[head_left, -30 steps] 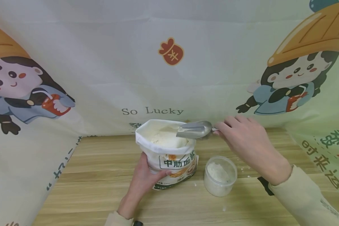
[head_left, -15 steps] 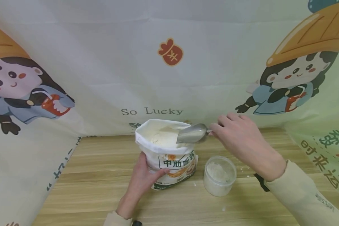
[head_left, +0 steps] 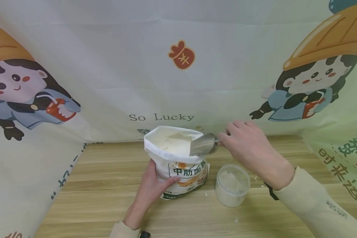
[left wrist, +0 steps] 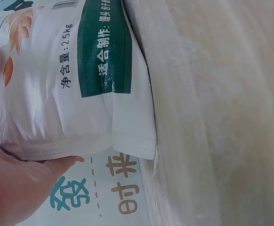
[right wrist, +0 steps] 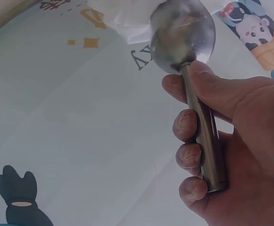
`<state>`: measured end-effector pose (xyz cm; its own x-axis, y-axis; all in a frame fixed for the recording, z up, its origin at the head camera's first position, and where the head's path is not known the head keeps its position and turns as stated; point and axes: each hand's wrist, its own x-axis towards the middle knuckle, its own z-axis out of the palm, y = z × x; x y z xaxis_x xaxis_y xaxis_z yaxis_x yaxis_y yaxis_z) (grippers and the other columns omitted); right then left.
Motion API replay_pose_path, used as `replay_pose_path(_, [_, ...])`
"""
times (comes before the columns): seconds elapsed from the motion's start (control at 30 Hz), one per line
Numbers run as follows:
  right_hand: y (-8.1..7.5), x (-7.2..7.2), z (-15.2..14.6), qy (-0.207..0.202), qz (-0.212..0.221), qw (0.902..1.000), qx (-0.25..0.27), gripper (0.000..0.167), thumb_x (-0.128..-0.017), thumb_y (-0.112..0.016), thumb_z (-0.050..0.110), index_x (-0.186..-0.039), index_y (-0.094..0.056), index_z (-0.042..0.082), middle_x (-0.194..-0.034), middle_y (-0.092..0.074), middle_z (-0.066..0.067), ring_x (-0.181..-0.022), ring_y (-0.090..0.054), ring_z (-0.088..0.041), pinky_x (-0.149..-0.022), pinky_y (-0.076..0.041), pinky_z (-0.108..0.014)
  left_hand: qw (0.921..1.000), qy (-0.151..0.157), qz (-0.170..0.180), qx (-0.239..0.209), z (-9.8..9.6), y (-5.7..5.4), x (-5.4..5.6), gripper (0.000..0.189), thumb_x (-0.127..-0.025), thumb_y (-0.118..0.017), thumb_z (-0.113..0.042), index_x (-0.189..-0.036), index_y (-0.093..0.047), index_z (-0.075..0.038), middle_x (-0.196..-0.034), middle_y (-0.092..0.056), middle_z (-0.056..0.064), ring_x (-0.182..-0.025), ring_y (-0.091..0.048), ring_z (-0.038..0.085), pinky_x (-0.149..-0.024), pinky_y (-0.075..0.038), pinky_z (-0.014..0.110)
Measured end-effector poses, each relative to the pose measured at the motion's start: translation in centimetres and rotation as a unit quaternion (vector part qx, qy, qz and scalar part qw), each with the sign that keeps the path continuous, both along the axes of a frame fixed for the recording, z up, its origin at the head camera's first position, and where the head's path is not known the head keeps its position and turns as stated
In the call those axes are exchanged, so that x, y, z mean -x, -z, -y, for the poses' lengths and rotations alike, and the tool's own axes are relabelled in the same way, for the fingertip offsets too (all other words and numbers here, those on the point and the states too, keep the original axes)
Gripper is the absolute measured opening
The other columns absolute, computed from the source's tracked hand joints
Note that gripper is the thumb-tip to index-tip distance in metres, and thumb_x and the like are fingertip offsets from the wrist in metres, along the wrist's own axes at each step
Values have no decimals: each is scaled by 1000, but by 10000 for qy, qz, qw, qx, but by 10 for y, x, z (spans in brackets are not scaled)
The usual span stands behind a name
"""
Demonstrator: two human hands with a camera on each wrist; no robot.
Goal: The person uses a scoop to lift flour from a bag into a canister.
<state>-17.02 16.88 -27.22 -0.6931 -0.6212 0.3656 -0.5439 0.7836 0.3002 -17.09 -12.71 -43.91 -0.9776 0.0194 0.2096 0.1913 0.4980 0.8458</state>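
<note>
An open white flour bag (head_left: pixel 178 178) with a rolled-down rim stands on the table, and pale flour (head_left: pixel 175 145) shows inside. My left hand (head_left: pixel 153 186) grips the bag's left side, thumb across its front. In the left wrist view, the bag's printed side (left wrist: pixel 38 94) lies between thumb and fingers. My right hand (head_left: pixel 248 148) holds a metal scoop (head_left: pixel 203 144) by its handle, fingers curled round it. The scoop's bowl dips over the bag's right rim, its tip down at the flour. In the right wrist view, the back of the bowl (right wrist: pixel 183 37) faces the camera.
A clear round tub (head_left: pixel 232 195) with white flour in it stands right of the bag, below my right wrist. Small white specks lie on the wooden table (head_left: pixel 101 198) around it. A printed cloth (head_left: pixel 131 66) rises behind and at both sides.
My right hand has come down and a little to the left, bringing the scoop from above the bag's rim into its mouth. The left hand and bag stay in place.
</note>
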Motion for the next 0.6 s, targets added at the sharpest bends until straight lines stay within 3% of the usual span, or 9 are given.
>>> replay_pose_path(0.6, [4, 4, 21, 102, 195, 9996, -158, 16, -90, -79, 28, -95, -74, 14, -84, -58, -2, -81, -51, -23, -67, -41, -33, 9999, -16, -32, 109, 0, -1, 1, 93, -74, -95, -30, -146, -42, -4, -128, -64, 16, -118, -63, 34, -104, -49, 54])
